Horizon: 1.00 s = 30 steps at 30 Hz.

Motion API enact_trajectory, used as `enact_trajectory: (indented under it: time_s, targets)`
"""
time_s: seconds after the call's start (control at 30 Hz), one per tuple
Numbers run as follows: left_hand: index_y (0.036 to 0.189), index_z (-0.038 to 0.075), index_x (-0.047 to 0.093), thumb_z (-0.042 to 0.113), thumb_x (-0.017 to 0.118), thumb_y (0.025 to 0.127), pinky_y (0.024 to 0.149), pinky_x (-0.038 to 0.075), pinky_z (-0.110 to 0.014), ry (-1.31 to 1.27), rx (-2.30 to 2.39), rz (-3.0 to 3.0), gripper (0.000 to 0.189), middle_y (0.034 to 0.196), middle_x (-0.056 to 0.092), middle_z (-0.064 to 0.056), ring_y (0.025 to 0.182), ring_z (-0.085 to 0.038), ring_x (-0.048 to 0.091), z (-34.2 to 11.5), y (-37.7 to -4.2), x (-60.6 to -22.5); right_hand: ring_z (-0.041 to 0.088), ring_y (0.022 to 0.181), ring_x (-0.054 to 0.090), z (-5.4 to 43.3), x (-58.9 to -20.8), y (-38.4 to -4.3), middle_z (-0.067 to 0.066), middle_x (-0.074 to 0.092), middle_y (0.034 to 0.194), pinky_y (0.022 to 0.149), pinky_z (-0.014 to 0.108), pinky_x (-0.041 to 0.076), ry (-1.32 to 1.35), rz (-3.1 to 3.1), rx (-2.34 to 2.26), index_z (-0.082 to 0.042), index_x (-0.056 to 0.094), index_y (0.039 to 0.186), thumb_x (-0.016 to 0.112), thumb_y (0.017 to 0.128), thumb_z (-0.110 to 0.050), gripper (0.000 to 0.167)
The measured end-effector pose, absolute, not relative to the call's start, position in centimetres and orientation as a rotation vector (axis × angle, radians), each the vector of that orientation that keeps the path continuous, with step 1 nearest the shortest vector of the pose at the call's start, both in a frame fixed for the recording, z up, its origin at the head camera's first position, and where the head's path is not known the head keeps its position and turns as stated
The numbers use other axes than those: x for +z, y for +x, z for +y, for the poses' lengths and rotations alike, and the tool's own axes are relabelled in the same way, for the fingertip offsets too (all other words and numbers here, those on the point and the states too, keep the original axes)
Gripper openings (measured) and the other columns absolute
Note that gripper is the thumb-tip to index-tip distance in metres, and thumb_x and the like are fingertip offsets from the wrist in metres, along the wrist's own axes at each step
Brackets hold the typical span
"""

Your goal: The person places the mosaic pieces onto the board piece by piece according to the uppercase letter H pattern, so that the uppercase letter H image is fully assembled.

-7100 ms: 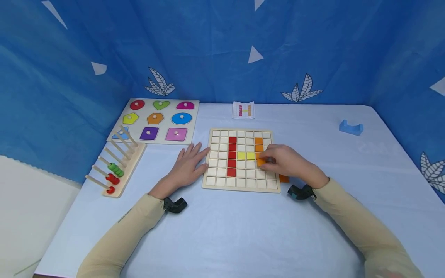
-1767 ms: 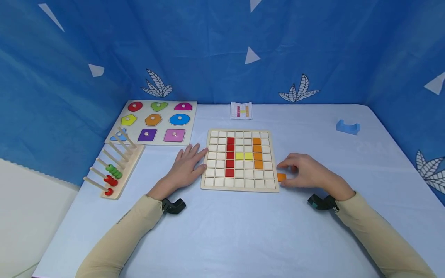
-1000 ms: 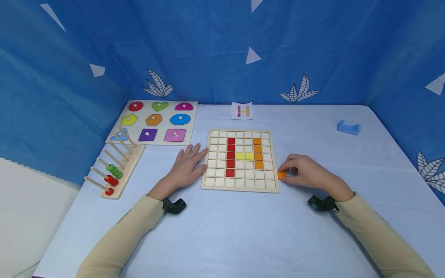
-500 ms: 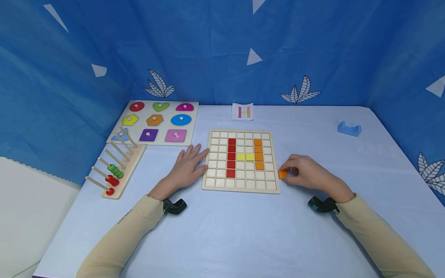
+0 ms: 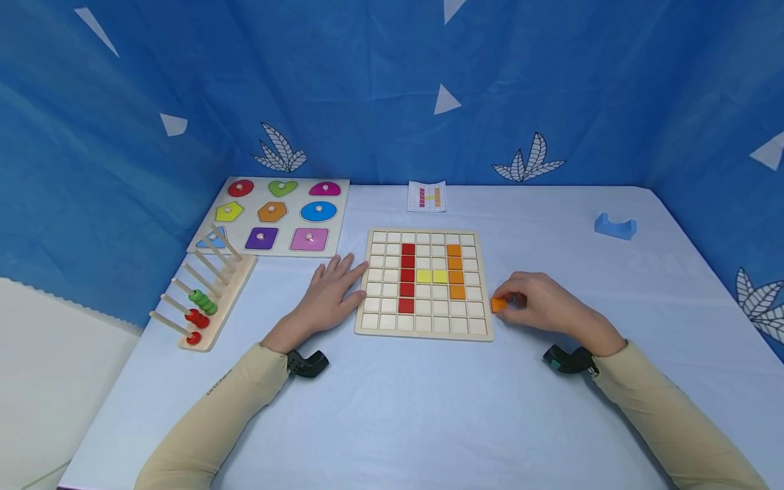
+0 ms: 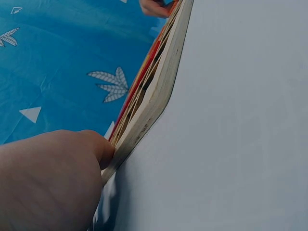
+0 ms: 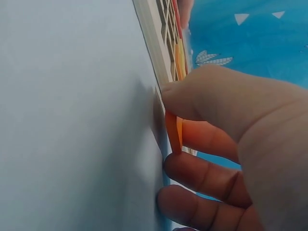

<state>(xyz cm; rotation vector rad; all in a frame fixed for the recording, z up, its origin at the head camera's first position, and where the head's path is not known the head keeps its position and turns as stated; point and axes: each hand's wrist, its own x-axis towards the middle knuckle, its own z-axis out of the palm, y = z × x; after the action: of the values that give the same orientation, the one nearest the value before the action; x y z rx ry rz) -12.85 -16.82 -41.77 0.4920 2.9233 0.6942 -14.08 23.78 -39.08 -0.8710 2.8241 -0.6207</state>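
Note:
A square wooden grid board [image 5: 422, 334] lies mid-table, its cells mostly bare. It holds a column of several red tiles [image 5: 407, 275], two yellow tiles [image 5: 439, 276] side by side, and several orange tiles [image 5: 455, 277] in a column at right. My left hand [image 5: 331, 295] is spread flat on the cloth, thumb and index fingertip at the board's left edge. Just off the right edge, my right hand [image 5: 539, 303] pinches one orange tile [image 7: 173, 132] between thumb and fingers. In the right wrist view that tile is tipped on edge close to the board's side.
Behind the board lies a printed pattern card [image 5: 427, 197]. To the left are a knobbed shape puzzle [image 5: 341, 224] and a wooden peg stand [image 5: 228, 301] with red and green beads. A blue notched block [image 5: 615, 226] sits far right; blue curtains stand behind.
My right hand left an orange tile low in the board's right column and moved right, off the board. There it pinched another orange tile from the table and tilted it. My left hand stayed put.

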Motion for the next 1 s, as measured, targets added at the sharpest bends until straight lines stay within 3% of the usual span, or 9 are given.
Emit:
enact_trajectory:
  time_s: [0.57, 1.0]
  targets:
    - [0.158, 0.012, 0.039, 0.036, 0.050, 0.101, 0.125, 0.005, -0.067, 0.507, 0.709, 2.912, 0.063, 0.169, 0.024, -0.020, 0.159, -0.044, 0.011, -16.6, -12.8, -41.8, 0.010, 0.072, 0.050, 23.1, -38.3, -14.3, -0.004, 0.068, 0.086, 0.061, 0.020, 0.044, -0.868, 2.836, -0.588, -0.010, 0.080, 0.106, 0.083, 0.082, -0.017, 0.025]
    - [0.158, 0.012, 0.039, 0.036, 0.051, 0.101, 0.125, 0.005, -0.067, 0.483, 0.709, 2.914, 0.063, 0.169, 0.024, -0.020, 0.159, -0.044, 0.011, -16.8, -12.7, -41.6, 0.010, 0.072, 0.050, 19.5, -37.4, -14.8, -0.004, 0.067, 0.087, 0.062, 0.021, 0.041, -0.993, 2.793, -0.578, -0.010, 0.079, 0.106, 0.084, 0.083, -0.025, 0.028]
